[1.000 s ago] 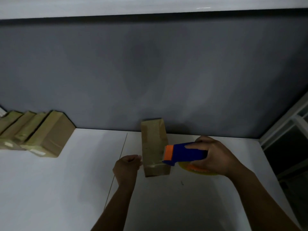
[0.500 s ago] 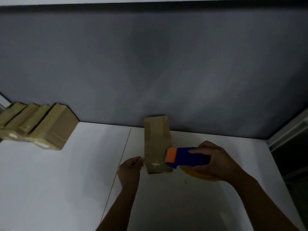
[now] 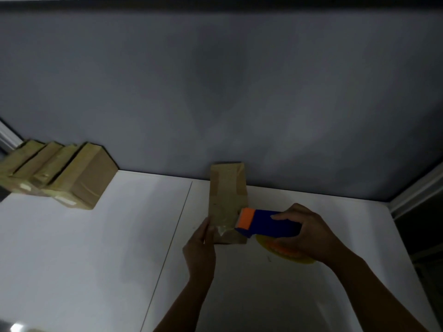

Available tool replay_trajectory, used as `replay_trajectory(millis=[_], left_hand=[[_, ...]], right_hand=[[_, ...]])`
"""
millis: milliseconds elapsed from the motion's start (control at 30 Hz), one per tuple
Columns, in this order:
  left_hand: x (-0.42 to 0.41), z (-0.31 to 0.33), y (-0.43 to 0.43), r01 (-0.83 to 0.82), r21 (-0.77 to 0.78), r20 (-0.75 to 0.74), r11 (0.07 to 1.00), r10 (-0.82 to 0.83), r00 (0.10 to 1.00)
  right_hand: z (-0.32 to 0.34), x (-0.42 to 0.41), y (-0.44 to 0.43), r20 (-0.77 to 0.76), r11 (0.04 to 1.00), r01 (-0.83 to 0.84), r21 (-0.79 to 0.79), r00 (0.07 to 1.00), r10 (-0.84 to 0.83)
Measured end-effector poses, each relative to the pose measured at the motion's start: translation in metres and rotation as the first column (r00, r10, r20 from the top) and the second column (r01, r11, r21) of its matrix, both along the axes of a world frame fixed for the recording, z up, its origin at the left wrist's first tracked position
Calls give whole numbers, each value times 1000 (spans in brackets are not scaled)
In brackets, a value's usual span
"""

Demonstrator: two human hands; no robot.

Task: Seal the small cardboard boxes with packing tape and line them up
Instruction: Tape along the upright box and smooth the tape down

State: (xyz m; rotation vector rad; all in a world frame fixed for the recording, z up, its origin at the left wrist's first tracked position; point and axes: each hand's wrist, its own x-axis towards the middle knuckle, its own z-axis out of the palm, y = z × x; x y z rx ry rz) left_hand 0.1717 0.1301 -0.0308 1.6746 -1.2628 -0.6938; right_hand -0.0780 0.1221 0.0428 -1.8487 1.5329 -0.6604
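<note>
I see a matt brown cardboard box (image 3: 227, 188) under glossy tape (image 3: 224, 226), a smooth plastic dispenser (image 3: 268, 224) and a glossy white table (image 3: 96, 248).

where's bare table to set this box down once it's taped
The white table is bare between the row of boxes and the left hand. It is crowded around the box, tape dispenser and right hand.
</note>
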Motion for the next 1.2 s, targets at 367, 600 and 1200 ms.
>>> replay_trajectory(millis=[367,600,1200], left_hand=[[8,6,-36,183,58,242,981,-192,951],[18,0,-56,277,335,596,900,-430,678],[29,0,-67,358,304,737,883,-456,498]], right_hand=[[3,16,6,-30,998,-62,27,998,63],[-2,13,9,-15,994,-86,61,996,87],[-8,-45,19,51,999,-39,38,998,37]])
